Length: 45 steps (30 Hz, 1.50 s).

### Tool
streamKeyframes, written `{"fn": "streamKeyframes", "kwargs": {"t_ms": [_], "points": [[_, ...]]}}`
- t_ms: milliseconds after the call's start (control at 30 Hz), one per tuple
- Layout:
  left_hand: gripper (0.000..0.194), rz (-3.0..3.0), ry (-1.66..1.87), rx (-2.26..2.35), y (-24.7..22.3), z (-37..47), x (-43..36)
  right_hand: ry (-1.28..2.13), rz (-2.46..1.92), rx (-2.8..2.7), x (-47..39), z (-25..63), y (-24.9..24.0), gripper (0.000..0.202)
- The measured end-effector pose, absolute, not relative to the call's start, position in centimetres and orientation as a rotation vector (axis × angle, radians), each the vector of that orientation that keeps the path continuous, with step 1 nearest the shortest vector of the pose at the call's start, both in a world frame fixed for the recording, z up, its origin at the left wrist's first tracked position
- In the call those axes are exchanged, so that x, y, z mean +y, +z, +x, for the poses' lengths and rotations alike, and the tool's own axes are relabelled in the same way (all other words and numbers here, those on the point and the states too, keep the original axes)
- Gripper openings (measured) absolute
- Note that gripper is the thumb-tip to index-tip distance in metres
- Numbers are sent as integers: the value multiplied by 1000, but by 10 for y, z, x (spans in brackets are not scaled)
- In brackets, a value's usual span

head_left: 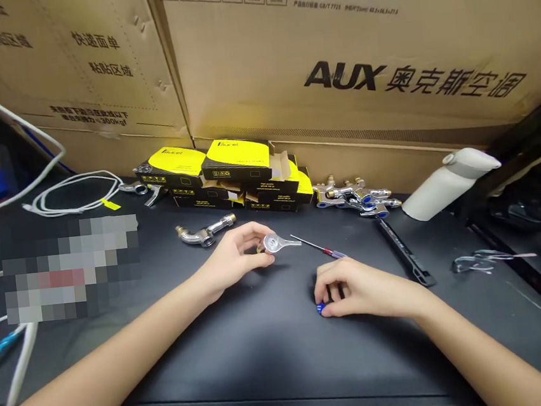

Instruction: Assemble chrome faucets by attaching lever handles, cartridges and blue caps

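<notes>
Between the thumb and fingers of my left hand (240, 256) is a chrome faucet handle (274, 243), its round end in the grip and its narrow lever pointing right. My right hand (343, 287) pinches a small blue cap (320, 308) just above or on the black table (265, 350). A screwdriver (325, 249) with a red and purple handle lies just beyond my right hand. Behind my left hand rests a chrome faucet body (206, 232) with brass-coloured ends.
Yellow and black boxes (236, 155) are stacked at the back. Right of them are piled chrome faucet parts (356, 198), a black tool (404, 251), a white bottle (448, 183) and glasses (477, 262). A coiled white cable (71, 193) lies back left.
</notes>
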<state>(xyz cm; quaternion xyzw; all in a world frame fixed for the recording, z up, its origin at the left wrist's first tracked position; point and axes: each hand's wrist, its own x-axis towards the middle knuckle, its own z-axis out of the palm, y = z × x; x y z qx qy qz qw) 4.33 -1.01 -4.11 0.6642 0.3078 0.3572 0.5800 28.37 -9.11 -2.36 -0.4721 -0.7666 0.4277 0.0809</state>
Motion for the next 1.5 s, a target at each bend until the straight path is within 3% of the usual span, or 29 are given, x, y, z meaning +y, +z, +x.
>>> {"fn": "streamKeyframes", "kwargs": {"t_ms": [167, 300, 500, 1000, 1100, 1267, 1500], "points": [[25, 1563, 782, 768, -41, 44, -12, 1374, -1306, -2213, -92, 281, -26, 7], [24, 1663, 709, 753, -41, 44, -17, 1436, -1091, -1822, -94, 271, -31, 12], [20, 1785, 592, 631, -37, 49, -29, 1087, -1034, -1549, -96, 260, -40, 4], [33, 1480, 502, 642, -43, 52, -37, 312, -968, -1903, -102, 252, -52, 30], [28, 1446, 491, 624, -43, 52, -38, 455, -976, -1831, -103, 249, -56, 34], [26, 1544, 444, 600, -41, 52, -39, 924, -1044, -1582, -102, 248, -59, 18], [37, 1711, 590, 664, -31, 44, -23, 1075, -1019, -1357, -100, 246, -57, 17]]}}
